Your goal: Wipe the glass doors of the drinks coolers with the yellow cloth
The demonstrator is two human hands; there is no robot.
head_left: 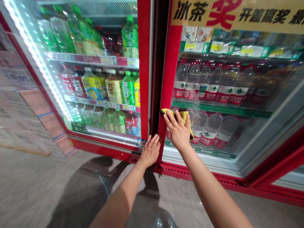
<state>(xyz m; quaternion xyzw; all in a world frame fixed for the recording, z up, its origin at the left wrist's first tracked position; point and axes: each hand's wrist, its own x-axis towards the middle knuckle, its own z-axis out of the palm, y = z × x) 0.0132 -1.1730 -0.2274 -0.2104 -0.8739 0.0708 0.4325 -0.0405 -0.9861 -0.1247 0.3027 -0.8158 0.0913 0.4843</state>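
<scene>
My right hand (180, 132) presses a yellow cleaning cloth (185, 116) with black edging against the lower left part of the right fridge's glass door (228, 123). Its fingers lie over the cloth, which sticks out past the fingertips onto the red frame (166, 90). Lower and to the left, my left hand (150, 151) rests with its fingers stretched out at the bottom corner of the left fridge, beside the dark gap between the two fridges. Nothing shows in that hand. The palm sides of both hands are hidden.
Green tea and other drink bottles (114, 85) fill the lit left fridge (102, 139). Water bottles with red labels (212, 91) stand behind the right door. Stacked cartons (26, 107) are at the far left. Grey floor (30, 186) runs below, with shadows on it.
</scene>
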